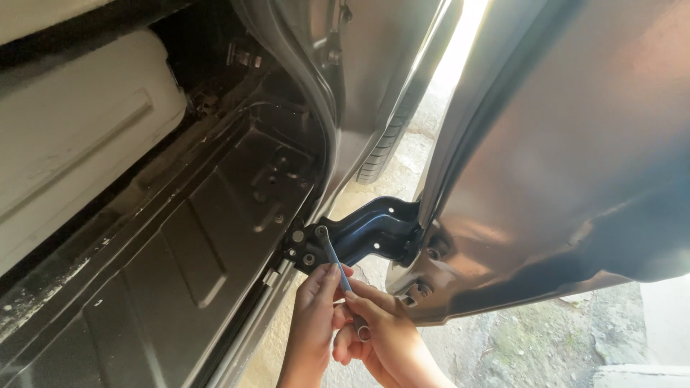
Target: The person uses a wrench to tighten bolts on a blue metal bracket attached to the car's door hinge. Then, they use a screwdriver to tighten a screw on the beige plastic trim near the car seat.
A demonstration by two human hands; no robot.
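Both hands close around a slim metal wrench [338,276] low in the middle of the view. The left hand [315,312] wraps the shaft from the left side, its fingertips curled over the metal about halfway along. The right hand [377,338] grips the lower end, fingers folded round it so that the ring end pokes out just past the knuckles. The wrench runs up and to the left out of both grips, and its upper ring end sits on a bolt [321,231] on the dark hinge bracket [366,230]. Other bolts [298,236] show on the bracket's plate just beside the wrench head, to the left and below. The bracket reaches from the sill of the car body [180,273], which fills the left, across to the lower front corner of the open door [560,165] on the right. Between body and door a tyre [384,147] stands above the bracket, and rough concrete ground [517,345] lies under the hands.
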